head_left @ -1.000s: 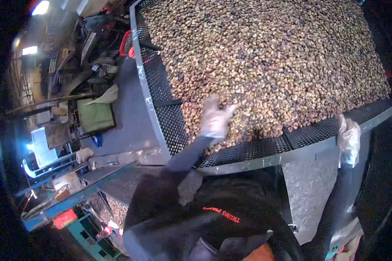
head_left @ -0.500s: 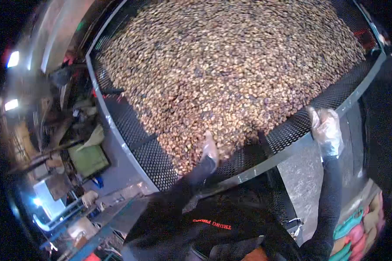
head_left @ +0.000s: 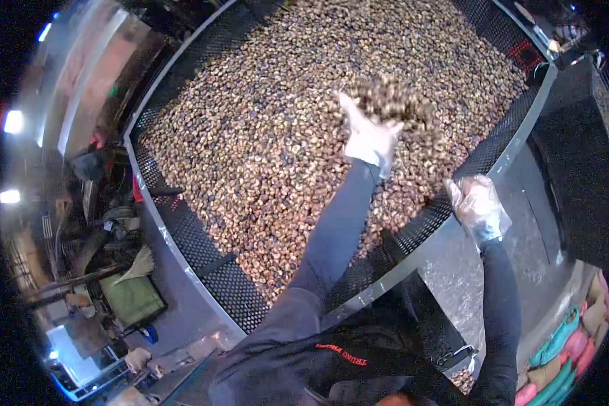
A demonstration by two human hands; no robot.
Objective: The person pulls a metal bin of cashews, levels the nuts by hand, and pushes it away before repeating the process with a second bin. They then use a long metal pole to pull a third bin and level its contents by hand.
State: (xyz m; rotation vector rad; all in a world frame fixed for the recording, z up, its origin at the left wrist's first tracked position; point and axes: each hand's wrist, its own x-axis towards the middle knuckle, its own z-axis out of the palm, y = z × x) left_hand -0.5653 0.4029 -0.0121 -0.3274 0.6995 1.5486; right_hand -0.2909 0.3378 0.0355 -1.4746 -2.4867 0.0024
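Note:
A wide pile of brown, shell-like pieces (head_left: 264, 135) fills a black mesh tray with a grey metal rim (head_left: 176, 247). Over the middle of the pile is my left hand (head_left: 371, 139), in a pale glove, its thumb and fingers spread. A blurred clump of the pieces (head_left: 392, 101) is in motion just beyond its fingertips. My right hand (head_left: 479, 205), in a clear plastic glove, rests on the tray's near right rim with its fingers curled over the edge.
Lower right, coloured sacks (head_left: 568, 352) are stacked beyond a grey surface (head_left: 453, 291). At the left stand a green cushion-like object (head_left: 134, 300) and a metal-framed cart (head_left: 78, 362). More pieces (head_left: 462, 381) show below the tray.
My left hand has moved from the near edge of the pile out to its middle, with pieces now flying ahead of it. My right hand stays on the rim. The view has shifted.

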